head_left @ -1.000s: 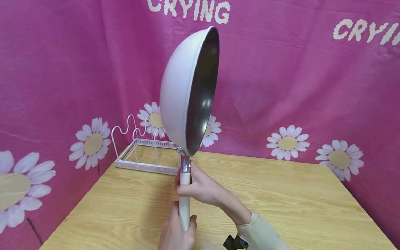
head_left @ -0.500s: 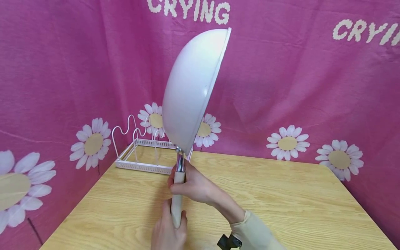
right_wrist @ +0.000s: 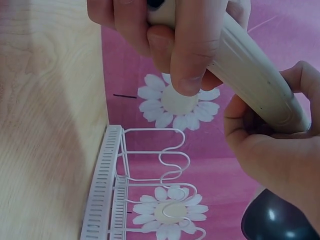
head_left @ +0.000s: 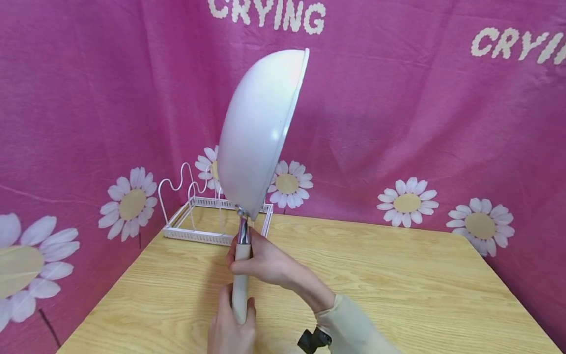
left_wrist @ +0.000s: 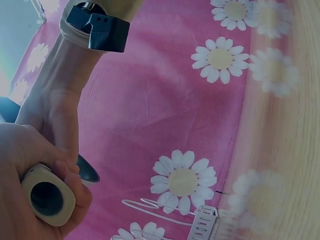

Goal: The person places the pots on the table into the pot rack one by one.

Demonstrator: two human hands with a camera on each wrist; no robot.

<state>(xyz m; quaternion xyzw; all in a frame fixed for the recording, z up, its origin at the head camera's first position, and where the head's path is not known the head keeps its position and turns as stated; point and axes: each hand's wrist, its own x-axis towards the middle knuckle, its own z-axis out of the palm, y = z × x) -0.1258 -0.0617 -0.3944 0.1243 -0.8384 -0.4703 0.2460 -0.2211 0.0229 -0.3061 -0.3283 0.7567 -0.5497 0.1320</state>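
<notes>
A wok [head_left: 256,132] with a pale outside is held upright above the table, its rim slanting to the right. Its dark inside faces away in the head view, though a dark patch of the wok [right_wrist: 280,220] shows in the right wrist view. My right hand [head_left: 269,263] grips the cream handle [head_left: 240,295] just below its shiny metal collar. Lower down, my left hand [head_left: 232,324] grips the handle's end. The hollow handle end [left_wrist: 47,197] pokes out of the left hand in the left wrist view.
A white wire rack [head_left: 194,236] with wavy upright dividers stands at the back left of the wooden table [head_left: 376,285], partly behind the wok. Pink cloth [head_left: 376,123] with daisies and lettering hangs behind and at the sides.
The wok has turned so that its dark inside no longer shows in the head view. Both hands and the wok have then shifted left, and the wok's top is a little lower.
</notes>
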